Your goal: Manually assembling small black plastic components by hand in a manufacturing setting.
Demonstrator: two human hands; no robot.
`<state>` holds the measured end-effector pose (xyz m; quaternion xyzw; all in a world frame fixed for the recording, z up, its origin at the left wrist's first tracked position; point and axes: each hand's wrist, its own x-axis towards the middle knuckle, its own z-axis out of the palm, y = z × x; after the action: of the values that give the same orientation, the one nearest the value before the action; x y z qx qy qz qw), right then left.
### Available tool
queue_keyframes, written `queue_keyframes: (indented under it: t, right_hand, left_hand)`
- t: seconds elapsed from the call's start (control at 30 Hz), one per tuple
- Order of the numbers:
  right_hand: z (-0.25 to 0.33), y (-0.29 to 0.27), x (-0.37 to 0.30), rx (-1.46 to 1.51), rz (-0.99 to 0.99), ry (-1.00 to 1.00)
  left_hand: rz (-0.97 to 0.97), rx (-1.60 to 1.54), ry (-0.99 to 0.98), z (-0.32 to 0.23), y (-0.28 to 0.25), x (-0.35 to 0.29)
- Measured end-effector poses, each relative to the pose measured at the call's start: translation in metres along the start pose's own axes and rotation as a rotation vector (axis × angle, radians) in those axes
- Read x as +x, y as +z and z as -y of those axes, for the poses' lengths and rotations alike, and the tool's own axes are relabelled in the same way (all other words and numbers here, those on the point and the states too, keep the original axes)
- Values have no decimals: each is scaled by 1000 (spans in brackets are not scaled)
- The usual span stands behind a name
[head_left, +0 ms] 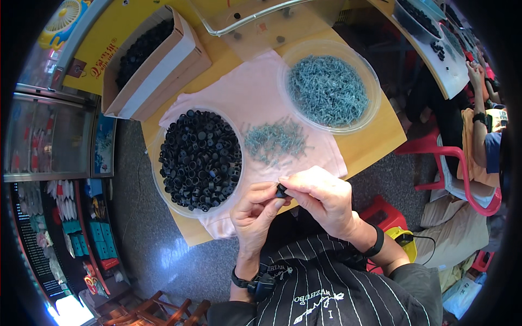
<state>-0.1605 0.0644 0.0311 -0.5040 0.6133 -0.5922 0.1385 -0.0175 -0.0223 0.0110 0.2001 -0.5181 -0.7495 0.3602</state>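
Between my fingertips, just off the near edge of the pink cloth [266, 81], is a small black plastic cap [280, 190]. My left hand [254, 213] is closed, thumb and fingers pinching the cap from the left. My right hand [326, 200] pinches at the same cap from the right; whether a screw is also in its fingers is too small to tell. Beyond my hands lies a loose pile of silvery screws [276, 141] on the cloth. A round clear tub of black plastic caps [201, 160] stands to the left, and a tub of screws [328, 89] at the far right.
An open cardboard box [163, 73] of black parts sits at the table's far left, and a clear plastic bin [266, 24] at the back. To the right are a pink chair [462, 157], a red stool [385, 214] and another person's arm [478, 127]. Shelves [68, 217] line the left.
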Motion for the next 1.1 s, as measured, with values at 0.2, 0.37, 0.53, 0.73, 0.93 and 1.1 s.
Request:
queue_keyframes:
  t: [0.2,0.37,0.53,0.73,0.93,1.1]
  right_hand:
    - [3,5,-2,45,-51,22]
    - [0,2,-2,-10,-18,-58]
    - [-5,0,-4,-43,6,-93]
    - [-3,4,-3,-123,-38,-144]
    - [-7,4,-6,-104,-30,-135]
    - [-12,3,-6,-166,-66,-168]
  left_hand:
    - [-42,-49,-10,-1,1,4]
    - [-15,-23,-22,-3,-1,5]
    - [-1,-13,-49,-2,1,4]
    - [-18,-90,-69,-1,5,4]
    - [-63,-173,-138,-3,8,3]
    - [-138,-286,-267,-1,14,1]
